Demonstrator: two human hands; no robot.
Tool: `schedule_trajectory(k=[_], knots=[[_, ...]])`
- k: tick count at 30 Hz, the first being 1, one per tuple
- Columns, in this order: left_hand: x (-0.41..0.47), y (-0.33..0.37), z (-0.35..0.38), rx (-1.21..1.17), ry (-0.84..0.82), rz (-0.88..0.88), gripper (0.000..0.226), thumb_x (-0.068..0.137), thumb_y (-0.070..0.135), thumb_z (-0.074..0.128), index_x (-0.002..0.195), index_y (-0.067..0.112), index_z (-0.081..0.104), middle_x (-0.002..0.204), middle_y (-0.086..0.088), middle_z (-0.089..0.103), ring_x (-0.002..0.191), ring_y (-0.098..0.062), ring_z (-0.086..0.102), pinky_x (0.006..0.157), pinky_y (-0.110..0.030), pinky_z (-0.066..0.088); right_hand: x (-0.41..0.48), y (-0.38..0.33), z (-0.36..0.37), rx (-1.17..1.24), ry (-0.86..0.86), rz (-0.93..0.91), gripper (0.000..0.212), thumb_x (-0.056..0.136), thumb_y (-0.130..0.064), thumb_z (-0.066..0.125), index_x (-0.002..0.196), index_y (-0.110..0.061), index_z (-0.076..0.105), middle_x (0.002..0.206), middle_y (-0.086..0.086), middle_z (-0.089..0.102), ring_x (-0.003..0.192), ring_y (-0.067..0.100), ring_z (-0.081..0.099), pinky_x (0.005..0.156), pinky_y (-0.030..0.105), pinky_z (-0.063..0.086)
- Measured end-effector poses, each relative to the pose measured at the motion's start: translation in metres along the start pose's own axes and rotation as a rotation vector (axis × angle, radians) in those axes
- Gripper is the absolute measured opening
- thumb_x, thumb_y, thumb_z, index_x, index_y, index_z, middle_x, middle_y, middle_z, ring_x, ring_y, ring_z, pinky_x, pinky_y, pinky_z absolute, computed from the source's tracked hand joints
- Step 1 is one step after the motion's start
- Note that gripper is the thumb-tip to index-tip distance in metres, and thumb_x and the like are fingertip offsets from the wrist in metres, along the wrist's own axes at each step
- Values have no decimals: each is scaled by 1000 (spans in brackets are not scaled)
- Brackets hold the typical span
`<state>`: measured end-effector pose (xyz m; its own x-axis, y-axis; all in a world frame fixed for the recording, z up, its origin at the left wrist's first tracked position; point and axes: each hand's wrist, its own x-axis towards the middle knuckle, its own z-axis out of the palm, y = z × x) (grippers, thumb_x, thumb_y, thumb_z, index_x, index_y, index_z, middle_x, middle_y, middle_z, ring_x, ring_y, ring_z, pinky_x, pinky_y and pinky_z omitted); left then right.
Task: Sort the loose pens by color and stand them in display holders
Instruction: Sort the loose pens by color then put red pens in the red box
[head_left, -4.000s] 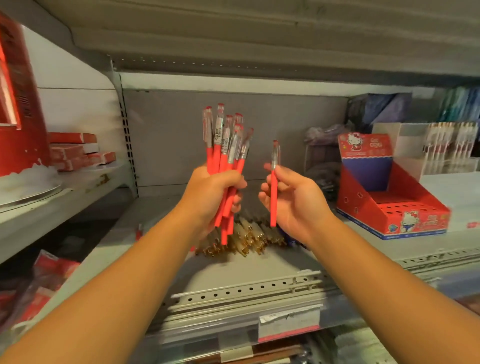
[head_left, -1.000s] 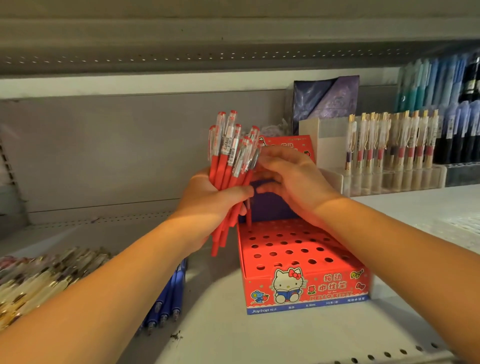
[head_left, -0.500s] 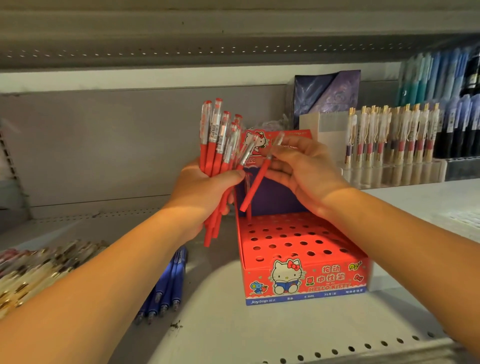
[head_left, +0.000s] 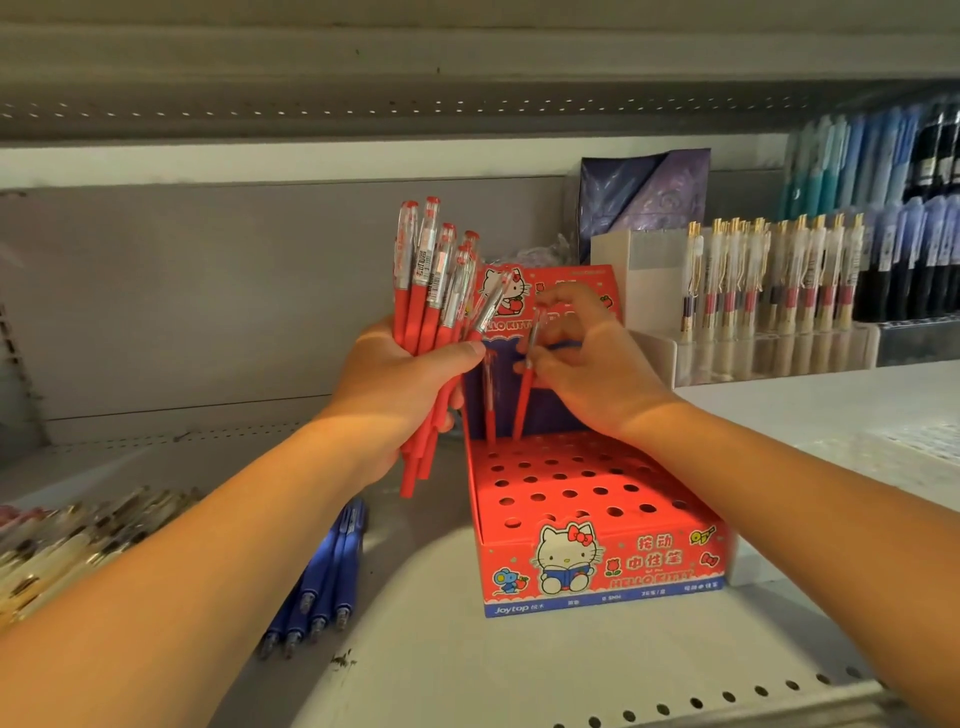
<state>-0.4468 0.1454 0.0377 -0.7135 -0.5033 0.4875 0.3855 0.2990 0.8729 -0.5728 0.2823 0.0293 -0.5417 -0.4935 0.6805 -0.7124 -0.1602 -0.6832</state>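
Just right of the frame's centre, the right hand (head_left: 597, 379) pinched a single red pen (head_left: 523, 400) between thumb and fingertips, high on its barrel near the clear cap end, with the other fingers loosely curved above it. The pen's long axis ran nearly upright, leaning a little to the right at the top. Its lower tip sat at the back row of holes in the red display holder (head_left: 665, 558), and it could not be told whether the tip had entered a hole or only touched the rim of one. Just left of it, another red pen (head_left: 490, 405) stood in the same back row.

The left hand (head_left: 410, 379), left of centre, was wrapped tight round a bundle of red pens (head_left: 426, 291), caps up, held beside the holder's back left corner and above the shelf (head_left: 467, 665).

The coming move looked to turn on that lean. The hole lay straight below the right hand's fingers, so the pen probably needed righting, then a push down along its own length. The right hand was plainly the nearer one.

Blue pens (head_left: 332, 571) lay flat on the shelf at lower left. Pale gold-trimmed pens (head_left: 78, 540) were heaped at the far left edge.
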Motion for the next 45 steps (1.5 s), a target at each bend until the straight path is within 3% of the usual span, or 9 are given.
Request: schedule_trajectory(k=[5, 9, 14, 18, 24, 27, 31, 38, 45], knots=[[2, -2, 0, 4, -3, -8, 16, 81, 10, 77, 72, 19, 67, 52, -8, 57, 53, -26, 51, 41, -26, 42, 2, 6, 0, -61, -84, -9, 49, 91, 9, 53, 97, -39, 58, 96, 7, 63, 81, 34, 70, 70, 34, 62], [3, -3, -1, 14, -7, -14, 12, 81, 15, 79, 77, 16, 67, 57, -11, 62, 56, -29, 53, 43, -27, 44, 4, 8, 1, -129, -53, -53, 68, 90, 10, 54, 90, -57, 50, 89, 0, 60, 73, 25, 69, 60, 30, 61], [3, -3, -2, 19, -7, -7, 12, 80, 15, 80, 79, 14, 68, 62, -15, 65, 53, -27, 56, 41, -26, 45, 2, 15, 3, -297, -107, -84, 36, 89, 9, 56, 94, -27, 56, 85, -4, 64, 75, 18, 68, 61, 28, 59], [4, -1, -3, 17, -1, -14, 11, 80, 16, 80, 78, 14, 69, 66, -18, 67, 56, -29, 55, 42, -27, 45, 0, 15, 6, -331, -136, -31, 52, 90, 7, 56, 120, -35, 47, 85, -6, 66, 71, 9, 70, 60, 16, 55], [0, -1, -1, 33, -6, -36, 13, 80, 17, 80, 73, 16, 69, 69, -22, 68, 55, -28, 55, 43, -27, 46, 1, 6, 1, -333, -133, -19, 41, 87, 6, 58, 115, -24, 63, 94, 0, 64, 71, 10, 61, 64, 12, 50], [-1, -2, 0, 67, -12, -38, 13, 79, 18, 81, 76, 15, 69, 70, -19, 71, 52, -26, 57, 43, -28, 48, 4, -10, -1, -25, -25, 24, 34, 88, 4, 60, 101, -27, 62, 96, 5, 65, 70, 11, 63, 60, 27, 56], [0, -2, 0, 102, -68, -79, 12, 80, 23, 80, 77, 14, 72, 73, -18, 73, 55, -29, 63, 53, -35, 52, 2, -24, 2, 457, -24, 186, 14, 90, -6, 66, 101, -14, 62, 91, 9, 71, 78, 18, 71, 56, 30, 56], [-6, 5, 5, -1, -123, -166, 11, 80, 20, 79, 77, 11, 74, 78, -16, 74, 56, -26, 69, 47, -28, 52, 2, -30, 2, 660, 41, 233, 22, 88, 3, 64, 108, -4, 58, 94, 15, 69, 80, 22, 70, 73, 30, 60], [-5, 10, 2, -24, 15, -199, 6, 86, 8, 71, 90, 4, 67, 68, -5, 73, 53, -19, 69, 45, -26, 52, 7, -29, -10, 646, 170, 163, 22, 89, 0, 66, 104, -13, 57, 83, 8, 71, 72, 20, 73, 64, 31, 59]])
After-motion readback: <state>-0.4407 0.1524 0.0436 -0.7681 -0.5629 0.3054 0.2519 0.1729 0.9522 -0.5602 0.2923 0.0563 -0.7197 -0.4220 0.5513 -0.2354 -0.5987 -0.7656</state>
